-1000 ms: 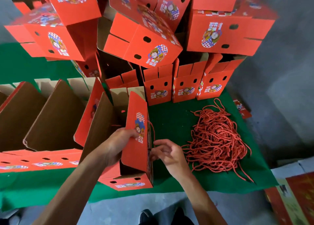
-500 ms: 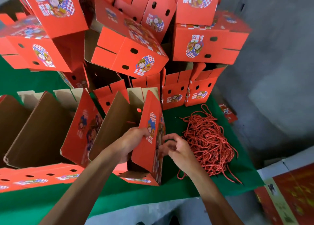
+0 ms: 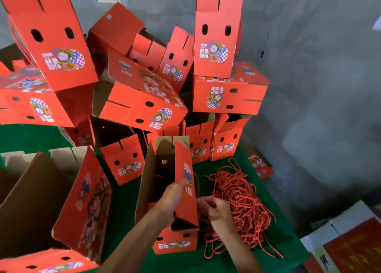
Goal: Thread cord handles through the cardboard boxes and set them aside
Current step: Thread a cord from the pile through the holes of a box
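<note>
Left hand grips the red side panel of the open box standing on the green bench — fingers curled over its edge. Right hand, fingers bent together, pinches a cord just beside that panel, at the cord pile — stacked boxes behind.

Boxes: corrugated cardboard, outer faces printed red with a smooth, slightly satin finish; inner faces raw brown, matt. Open box held at the near edge shows both finishes. Cords: twisted red rope, coarse fibrous texture, heaped towards the right edge. Table cover: green cloth, matt, felt-like. Wall: grey, rough, matt
</note>
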Demonstrator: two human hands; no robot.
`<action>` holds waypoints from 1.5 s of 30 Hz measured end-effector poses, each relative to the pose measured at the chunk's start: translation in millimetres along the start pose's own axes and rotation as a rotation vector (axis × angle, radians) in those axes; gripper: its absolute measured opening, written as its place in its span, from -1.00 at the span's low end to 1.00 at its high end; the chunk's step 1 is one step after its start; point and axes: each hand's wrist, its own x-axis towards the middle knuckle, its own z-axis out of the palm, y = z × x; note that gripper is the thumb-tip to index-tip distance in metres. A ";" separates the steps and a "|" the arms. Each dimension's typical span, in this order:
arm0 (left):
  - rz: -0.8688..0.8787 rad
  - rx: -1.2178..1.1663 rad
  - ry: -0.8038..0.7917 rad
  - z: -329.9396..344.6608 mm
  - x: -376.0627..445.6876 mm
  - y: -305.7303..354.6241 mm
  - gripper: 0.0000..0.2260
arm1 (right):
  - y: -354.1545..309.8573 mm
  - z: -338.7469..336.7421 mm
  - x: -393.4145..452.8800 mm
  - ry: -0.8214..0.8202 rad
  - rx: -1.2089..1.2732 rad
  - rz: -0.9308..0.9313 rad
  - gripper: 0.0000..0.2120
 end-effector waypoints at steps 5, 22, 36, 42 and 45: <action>-0.052 -0.033 -0.102 -3.4 -0.1 4.5 -0.55 | -6.0 -3.4 3.4 -0.131 -0.224 -0.086 -0.83; 0.261 0.976 0.019 -9.9 15.8 -11.3 -0.69 | 1.3 4.6 -19.6 -0.169 -0.351 -0.220 -0.75; 0.360 0.638 0.208 -13.5 23.6 -20.9 -0.78 | 79.0 35.2 -94.0 0.278 -0.140 -0.271 -0.72; 0.787 0.585 0.259 -41.4 2.9 -7.1 -0.80 | 90.7 57.7 -111.0 0.172 -0.717 -0.664 -0.78; 0.717 0.844 0.162 -59.3 3.8 2.0 -0.80 | 85.6 90.7 -120.0 0.136 -1.011 -0.430 -0.47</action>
